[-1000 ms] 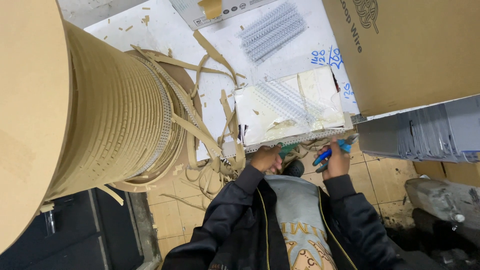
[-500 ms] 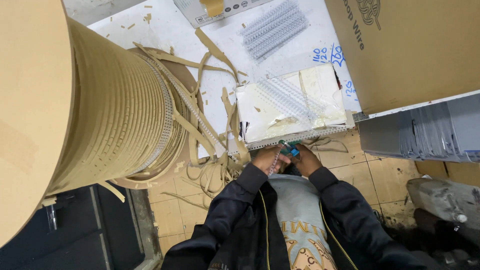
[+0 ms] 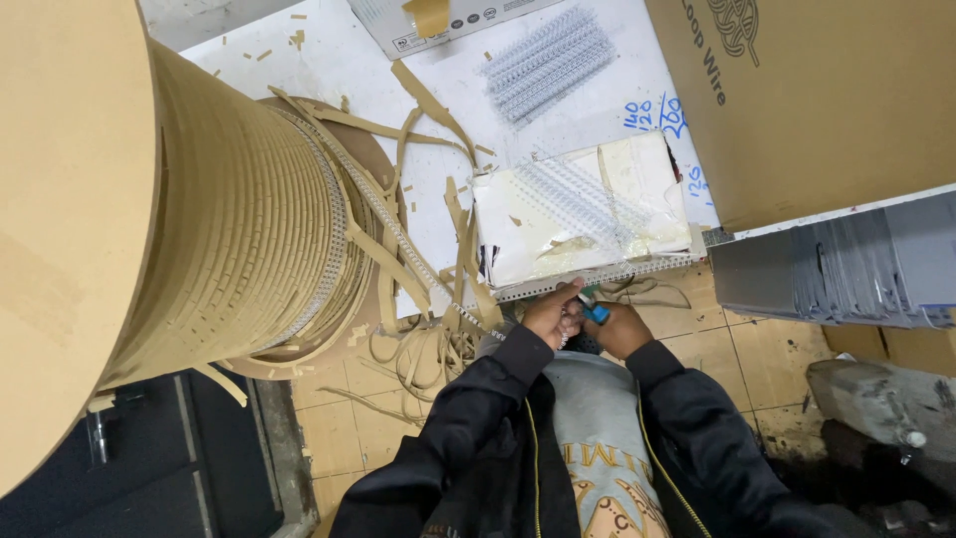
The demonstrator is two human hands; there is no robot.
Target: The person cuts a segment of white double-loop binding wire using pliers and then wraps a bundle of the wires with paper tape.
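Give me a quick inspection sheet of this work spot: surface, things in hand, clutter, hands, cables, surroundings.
Surface: white sheet with blue scribbles, over a tiled floor.
Job's things: blue-handled tool between both hands; a strip of wire loops runs from the big spool toward the left hand.
Clutter: tan paper strips and scraps around the spool.
Hands: left hand and right hand close together at the tool, below the white pad.
Cables: nothing seen.
Surroundings: cardboard box, stack of grey sheets, bundle of wire combs.
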